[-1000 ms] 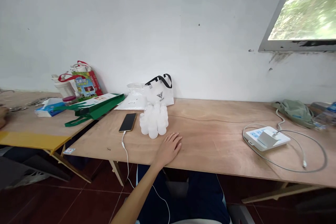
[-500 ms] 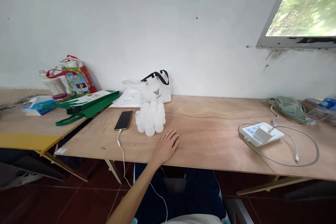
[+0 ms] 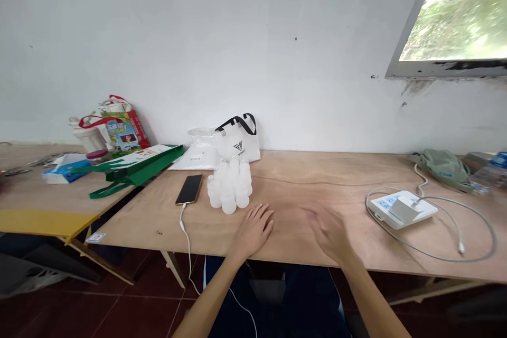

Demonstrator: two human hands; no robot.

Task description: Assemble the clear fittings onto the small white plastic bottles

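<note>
My left hand [image 3: 253,228] lies flat on the wooden table near its front edge, fingers stretched out and nothing in them. Just beyond its fingertips, to the left, stands a tight cluster of small whitish translucent plastic containers [image 3: 229,186]; their exact kind is hard to make out. My right hand [image 3: 328,229] is over the table to the right of the left one. Motion blurs its fingers, but they look extended and hold nothing visible. A phone [image 3: 189,189] with a white cable plugged in lies left of the cluster.
Behind the cluster are a white bag with black handles [image 3: 243,142] and a clear plastic packet [image 3: 198,156]. A green bag [image 3: 146,166] spans the gap to the left table, near a tissue pack [image 3: 65,169]. At right are a white box with a cable [image 3: 402,208] and a greenish cap [image 3: 441,169].
My right hand has come into view over the table from the lower right. My left hand keeps its place on the table, while the whole view has shifted slightly.
</note>
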